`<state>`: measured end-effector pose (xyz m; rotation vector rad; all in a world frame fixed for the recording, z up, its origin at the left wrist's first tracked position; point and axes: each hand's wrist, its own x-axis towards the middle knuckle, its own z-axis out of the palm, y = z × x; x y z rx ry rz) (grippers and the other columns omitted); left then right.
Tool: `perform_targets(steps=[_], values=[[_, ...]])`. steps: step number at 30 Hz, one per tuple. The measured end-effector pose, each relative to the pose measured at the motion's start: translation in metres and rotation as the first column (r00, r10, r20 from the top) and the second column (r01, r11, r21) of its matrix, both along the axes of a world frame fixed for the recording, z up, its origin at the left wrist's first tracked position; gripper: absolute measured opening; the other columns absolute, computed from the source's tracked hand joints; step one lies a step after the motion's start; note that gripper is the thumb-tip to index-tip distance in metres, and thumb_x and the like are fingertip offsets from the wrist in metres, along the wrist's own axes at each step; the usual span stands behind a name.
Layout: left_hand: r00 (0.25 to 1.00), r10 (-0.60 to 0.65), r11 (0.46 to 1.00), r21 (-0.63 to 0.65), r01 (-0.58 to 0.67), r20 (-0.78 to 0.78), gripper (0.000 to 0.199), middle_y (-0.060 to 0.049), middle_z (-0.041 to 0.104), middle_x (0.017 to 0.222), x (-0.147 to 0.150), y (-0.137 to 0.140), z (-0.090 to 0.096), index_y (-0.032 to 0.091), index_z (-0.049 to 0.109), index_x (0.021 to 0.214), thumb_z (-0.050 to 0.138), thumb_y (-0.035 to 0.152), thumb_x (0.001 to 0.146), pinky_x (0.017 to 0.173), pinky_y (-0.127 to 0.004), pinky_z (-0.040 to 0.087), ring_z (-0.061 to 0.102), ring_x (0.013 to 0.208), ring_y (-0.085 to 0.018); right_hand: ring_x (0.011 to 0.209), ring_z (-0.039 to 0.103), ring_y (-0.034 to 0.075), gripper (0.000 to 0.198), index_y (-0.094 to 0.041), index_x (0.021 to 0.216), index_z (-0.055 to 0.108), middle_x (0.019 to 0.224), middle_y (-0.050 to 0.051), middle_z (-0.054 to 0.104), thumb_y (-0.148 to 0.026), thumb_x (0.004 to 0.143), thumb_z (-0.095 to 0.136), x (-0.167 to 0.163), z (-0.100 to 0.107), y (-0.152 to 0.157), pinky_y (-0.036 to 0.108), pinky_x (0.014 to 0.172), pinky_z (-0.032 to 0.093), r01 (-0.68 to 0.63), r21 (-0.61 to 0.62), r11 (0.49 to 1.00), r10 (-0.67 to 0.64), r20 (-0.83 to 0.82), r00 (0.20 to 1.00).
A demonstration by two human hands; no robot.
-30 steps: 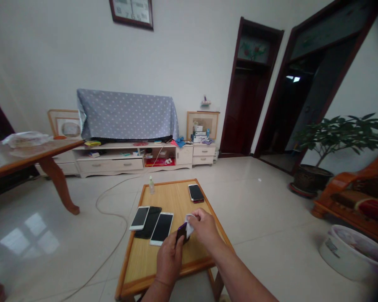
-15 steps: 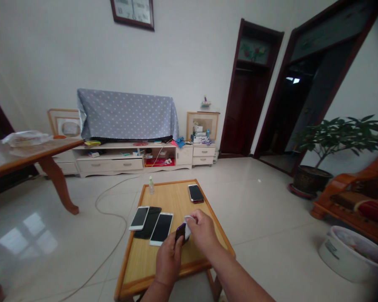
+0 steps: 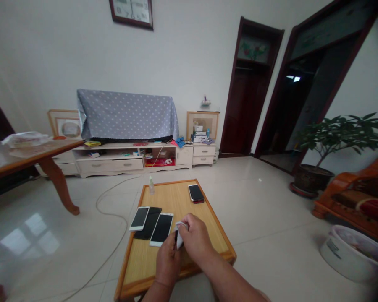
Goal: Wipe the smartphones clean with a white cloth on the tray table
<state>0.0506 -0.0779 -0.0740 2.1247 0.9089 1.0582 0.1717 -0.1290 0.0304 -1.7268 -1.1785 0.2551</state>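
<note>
My left hand point(image 3: 168, 261) is closed round a dark phone point(image 3: 176, 237), held tilted above the small wooden table point(image 3: 168, 191). My right hand point(image 3: 195, 235) pinches a pale cloth point(image 3: 180, 240) against the phone, which it mostly covers. Left of my hands lies a white phone with a dark screen point(image 3: 161, 228). Another white phone point(image 3: 140, 218) rests partly over a flat black case or pouch point(image 3: 150, 224). Toward the far right corner sits a stack of phones point(image 3: 195, 193), with a reddish edge beneath the top one. A small clear bottle point(image 3: 151, 186) stands at the far left corner.
A larger wooden table point(image 3: 44, 151) stands at the left, and a cable point(image 3: 126, 226) runs over the tiled floor. Beyond is a low white cabinet point(image 3: 110, 165). At the right are a white tub point(image 3: 346, 256), a potted plant point(image 3: 313, 178) and a carved wooden chair point(image 3: 343, 188).
My right hand and the cloth have shifted left, nearer my left hand. The phone has turned more edge-on, and the cloth hides more of it.
</note>
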Motion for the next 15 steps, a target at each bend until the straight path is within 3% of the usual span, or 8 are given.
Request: perform_targets(steps=[3,9,15], values=[[1.0,0.016,1.0,0.001,-0.016,-0.011,0.039,-0.01,0.072,0.117,0.0,0.0,-0.001,0.021,0.058,0.13,0.045,0.025,0.094,0.088,-0.035,0.056,0.07,0.105,-0.022,0.071,0.058,0.016,0.011,-0.023,0.076,0.062,0.074,-0.001,0.065,-0.027,0.085,0.06,0.002,0.0,0.001,0.025,0.062,0.037,-0.006,-0.004,1.0,0.006,-0.02,1.0],[0.999,0.029,1.0,-0.011,-0.029,-0.014,0.032,-0.008,0.075,0.103,0.003,-0.003,0.008,0.022,0.065,0.115,0.044,0.039,0.098,0.084,-0.034,0.056,0.072,0.096,-0.023,0.063,0.054,0.015,0.016,-0.022,0.073,0.06,0.066,-0.002,0.061,-0.031,0.086,0.059,0.036,-0.005,0.006,0.026,0.059,0.035,0.127,-0.015,0.992,-0.128,-0.053,0.99],[1.0,0.015,0.999,0.037,-0.015,0.012,0.037,-0.009,0.072,0.117,0.001,-0.001,0.002,0.02,0.058,0.129,0.043,0.027,0.096,0.09,-0.034,0.056,0.07,0.106,-0.021,0.071,0.058,0.015,0.01,-0.023,0.075,0.062,0.075,-0.001,0.065,-0.027,0.084,0.06,0.006,-0.005,0.002,0.024,0.062,0.037,-0.002,0.026,1.0,0.002,-0.019,1.0]])
